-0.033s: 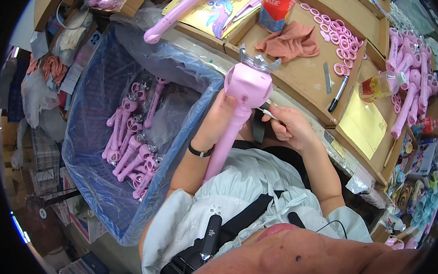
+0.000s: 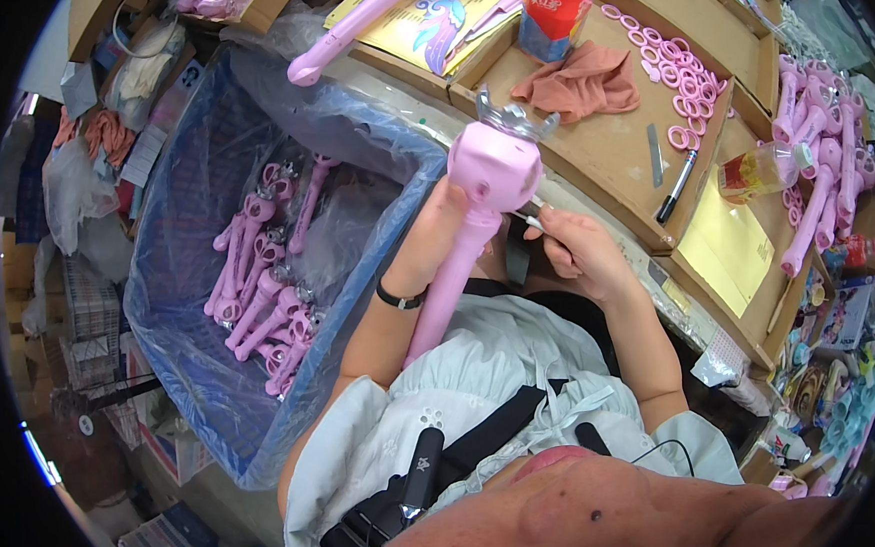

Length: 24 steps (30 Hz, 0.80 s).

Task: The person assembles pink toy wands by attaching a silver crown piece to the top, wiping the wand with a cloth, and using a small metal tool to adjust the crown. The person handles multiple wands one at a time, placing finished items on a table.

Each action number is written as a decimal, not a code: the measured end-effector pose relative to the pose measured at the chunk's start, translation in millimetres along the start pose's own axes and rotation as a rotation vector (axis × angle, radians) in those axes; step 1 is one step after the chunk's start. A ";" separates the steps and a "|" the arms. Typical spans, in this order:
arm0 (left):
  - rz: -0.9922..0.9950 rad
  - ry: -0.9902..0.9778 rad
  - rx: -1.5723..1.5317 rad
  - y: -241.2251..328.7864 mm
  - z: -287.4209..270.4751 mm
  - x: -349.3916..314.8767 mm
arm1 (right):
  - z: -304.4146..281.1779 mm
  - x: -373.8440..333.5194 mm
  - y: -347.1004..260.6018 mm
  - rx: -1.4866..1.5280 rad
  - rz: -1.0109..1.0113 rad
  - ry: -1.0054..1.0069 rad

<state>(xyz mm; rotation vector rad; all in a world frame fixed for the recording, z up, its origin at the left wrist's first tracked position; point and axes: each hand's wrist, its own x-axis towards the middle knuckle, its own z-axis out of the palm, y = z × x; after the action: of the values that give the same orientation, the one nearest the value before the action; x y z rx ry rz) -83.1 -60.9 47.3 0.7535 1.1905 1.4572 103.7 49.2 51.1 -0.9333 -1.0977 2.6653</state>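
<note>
My left hand (image 2: 437, 228) is closed around the neck of a pink toy wand (image 2: 473, 206), just under its rounded head. A silver crown (image 2: 518, 116) tops that head, and the handle slants down along my left forearm to my lap. On the right of the wand's neck, my right hand (image 2: 589, 252) pinches a slim tool (image 2: 532, 219) with a white part and a dark part; its exact kind is unclear. The tool's tip reaches the underside of the head, where the contact is partly hidden.
A bin lined with blue plastic (image 2: 183, 289) stands at my left with several pink wands (image 2: 258, 284) inside. Ahead, a cardboard tray (image 2: 590, 149) holds pink rings (image 2: 681, 78), an orange cloth (image 2: 581, 82), a red-labelled bottle (image 2: 557, 10) and a marker (image 2: 677, 187). More wands (image 2: 821, 150) lie at right.
The wand's head has turned slightly and its crown has shifted a little left and up. Both hands keep their grip in nearly the same place.
</note>
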 end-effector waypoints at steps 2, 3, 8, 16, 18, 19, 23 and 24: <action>-0.020 0.027 -0.087 -3.1 -7.8 4.5 | 9.6 -7.0 4.6 -0.244 -0.243 0.175; -0.025 0.016 -0.158 -4.3 -11.9 6.7 | 14.8 -10.5 6.0 -0.358 -0.352 0.268; -0.063 -0.070 -0.415 -8.1 -19.8 12.0 | 37.3 -20.2 8.0 -1.027 -0.964 0.497; -0.101 -0.045 -0.339 -7.5 -12.6 6.6 | 40.8 -5.0 10.5 -1.324 -1.265 0.595; -0.090 -0.058 -0.319 -7.3 -12.7 6.5 | 39.3 -7.6 11.3 -1.304 -1.245 0.583; -0.084 -0.061 -0.321 -7.1 -12.5 6.6 | 39.0 -9.3 11.7 -1.301 -1.265 0.580; -0.086 -0.066 -0.321 -5.0 -8.7 5.4 | 40.0 -13.0 12.5 -1.299 -1.277 0.605; -0.093 -0.059 -0.322 -3.6 -7.4 5.1 | 40.2 -12.7 12.3 -1.299 -1.275 0.622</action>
<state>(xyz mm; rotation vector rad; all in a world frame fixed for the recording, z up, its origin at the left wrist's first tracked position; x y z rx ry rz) -89.8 -58.2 41.0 0.5095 0.9046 1.4913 92.0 11.9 71.2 -0.6051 -2.1057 0.4739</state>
